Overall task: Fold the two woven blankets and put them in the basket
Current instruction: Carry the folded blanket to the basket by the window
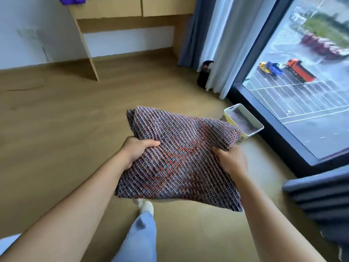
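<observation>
**Second blanket folded and in hand; placement in basket outstanding**

Progress. One woven blanket [179,154], folded to a thick square, is held in the air just short of the basket [233,121], on the basket's near left side. The blanket's far corner overlaps the basket's near corner in view. The left hand [137,150] grips the blanket's left edge, thumb on top and fingers curled under the cloth. The right hand [232,161] grips the right edge likewise, its fingers wrapped beneath and out of sight. The basket stands on the floor [56,110], close against the window [302,91]. Inside the basket lies a pale woven textile, which I judge to be the first blanket, already stowed; its fold cannot be confirmed. On that reading, folding is finished for both and one placement remains: the held blanket must go over the rim and onto the first.

Count.
- Blankets: one in hand, one probable in the basket.
- Baskets: one.
- Hands: two, both engaged.
- Desk [113,8]: one, well apart from the basket, at the far wall.
</observation>
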The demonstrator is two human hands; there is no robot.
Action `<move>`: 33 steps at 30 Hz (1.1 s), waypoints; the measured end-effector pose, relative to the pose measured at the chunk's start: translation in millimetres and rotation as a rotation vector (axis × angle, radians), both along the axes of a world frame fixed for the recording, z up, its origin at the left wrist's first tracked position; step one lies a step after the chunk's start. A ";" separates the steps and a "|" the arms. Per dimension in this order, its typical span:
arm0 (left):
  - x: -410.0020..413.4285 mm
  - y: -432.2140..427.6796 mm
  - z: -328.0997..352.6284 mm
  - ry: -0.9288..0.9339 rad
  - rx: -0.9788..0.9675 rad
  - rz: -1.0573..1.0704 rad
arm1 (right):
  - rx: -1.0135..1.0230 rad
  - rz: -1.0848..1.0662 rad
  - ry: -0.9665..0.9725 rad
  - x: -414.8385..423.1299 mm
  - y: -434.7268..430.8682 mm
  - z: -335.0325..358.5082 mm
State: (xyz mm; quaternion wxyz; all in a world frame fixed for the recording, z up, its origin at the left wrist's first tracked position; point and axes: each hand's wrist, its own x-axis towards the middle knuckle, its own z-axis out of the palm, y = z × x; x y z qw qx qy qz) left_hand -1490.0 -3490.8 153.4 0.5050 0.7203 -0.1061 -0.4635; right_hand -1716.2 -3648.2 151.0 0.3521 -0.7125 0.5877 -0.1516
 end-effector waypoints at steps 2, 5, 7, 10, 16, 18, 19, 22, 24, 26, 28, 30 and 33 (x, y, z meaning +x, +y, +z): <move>16.0 -51.6 0.8 0.006 0.006 -0.065 | 0.000 -0.065 -0.005 7.1 -34.3 -1.6; 38.3 -124.8 4.5 0.000 0.013 -0.165 | -0.006 -0.183 -0.010 17.3 -83.1 -1.2; 50.8 -177.3 7.0 -0.008 0.020 -0.243 | 0.012 -0.255 -0.031 20.8 -117.4 -0.9; 61.2 -252.7 8.7 -0.028 0.036 -0.355 | 0.042 -0.357 -0.027 20.3 -164.5 -4.1; 44.2 -411.7 -1.3 -0.011 0.052 -0.521 | 0.074 -0.530 -0.053 -3.2 -281.8 -11.5; 33.3 -468.7 -6.2 -0.010 0.061 -0.558 | 0.070 -0.577 -0.059 -12.9 -328.7 -13.9; 26.5 -499.5 -9.5 -0.007 0.066 -0.572 | 0.068 -0.598 -0.058 -19.6 -355.1 -15.1; 13.2 -557.4 -10.4 -0.024 0.075 -0.620 | 0.083 -0.636 -0.059 -30.8 -401.3 -12.6; 6.6 -605.6 -13.3 -0.036 0.087 -0.650 | 0.097 -0.674 -0.074 -40.4 -440.2 -10.6; 1.4 -647.1 -13.4 -0.043 0.102 -0.683 | 0.115 -0.689 -0.071 -46.4 -473.2 -8.9; -1.1 -691.6 -18.3 -0.036 0.111 -0.716 | 0.118 -0.716 -0.076 -51.5 -508.3 -9.3; -3.4 -731.3 -25.6 -0.042 0.108 -0.744 | 0.114 -0.744 -0.073 -52.2 -539.6 -12.9; -6.6 -799.5 -42.1 -0.050 0.098 -0.785 | 0.141 -0.812 -0.078 -52.2 -596.7 -27.6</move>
